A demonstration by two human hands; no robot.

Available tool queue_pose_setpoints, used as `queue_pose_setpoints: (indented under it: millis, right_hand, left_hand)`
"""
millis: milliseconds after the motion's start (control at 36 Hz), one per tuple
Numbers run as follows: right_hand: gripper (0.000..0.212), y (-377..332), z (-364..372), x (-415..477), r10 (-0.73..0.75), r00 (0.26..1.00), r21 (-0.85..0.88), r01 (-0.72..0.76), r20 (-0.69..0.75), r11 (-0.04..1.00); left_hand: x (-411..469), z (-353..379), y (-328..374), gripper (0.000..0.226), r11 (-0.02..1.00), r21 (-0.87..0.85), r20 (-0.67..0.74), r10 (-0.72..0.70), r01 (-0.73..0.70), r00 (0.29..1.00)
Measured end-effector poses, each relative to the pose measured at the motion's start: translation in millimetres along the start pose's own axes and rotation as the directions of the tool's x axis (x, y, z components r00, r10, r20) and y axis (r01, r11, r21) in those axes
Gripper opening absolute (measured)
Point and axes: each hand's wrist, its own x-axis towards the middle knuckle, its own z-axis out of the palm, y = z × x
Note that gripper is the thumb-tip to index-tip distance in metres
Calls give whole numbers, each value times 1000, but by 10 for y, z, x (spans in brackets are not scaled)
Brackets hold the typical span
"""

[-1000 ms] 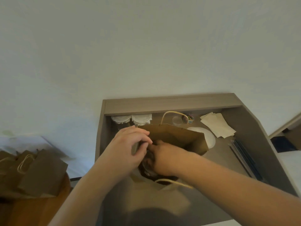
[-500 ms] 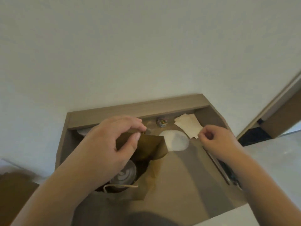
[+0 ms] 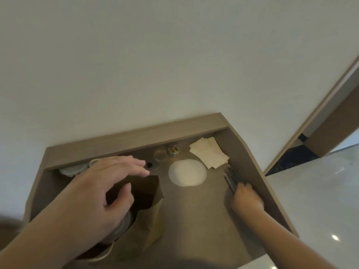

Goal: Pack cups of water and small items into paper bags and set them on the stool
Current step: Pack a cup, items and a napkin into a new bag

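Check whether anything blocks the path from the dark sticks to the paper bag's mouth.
The left hand spreads over the mouth of the paper bag, covering much of it. The tabletop between the dark sticks and bag looks bare.

Bare left hand [image 3: 104, 193], bare right hand [image 3: 245, 198]

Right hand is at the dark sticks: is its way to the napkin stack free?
Probably yes. The right hand is at the near end of the dark sticks; the napkin stack lies just beyond their far end, with nothing standing between.
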Motion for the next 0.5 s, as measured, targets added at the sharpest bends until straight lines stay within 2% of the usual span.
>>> queue_pose_setpoints:
  millis: [139,222,306,389,500]
  right_hand:
    - [25,-84,-52,58,-4,997,-170,18,83,985]
    - [16,-88,-107,92,-1,990,-175,26,140,984]
    - [15,-98,-290,83,-1,986,-65,12,169,998]
    - [17,-171,-744,-78,-29,995,83,21,100,996]
    - [17,-365,-1579,-656,-200,976,271,216,-85,938]
  left_hand:
    - [-74,-33,13,37,999,-29,-51,-47,45,998]
    - [-127,-56,-17,41,997,-68,-104,-54,47,993]
    - [-198,-117,-40,40,994,-99,-166,-59,43,984]
    - [-307,-205,-103,32,985,-161,-242,-101,63,965]
    - [-440,-270,-260,26,963,-234,-279,-195,130,940]
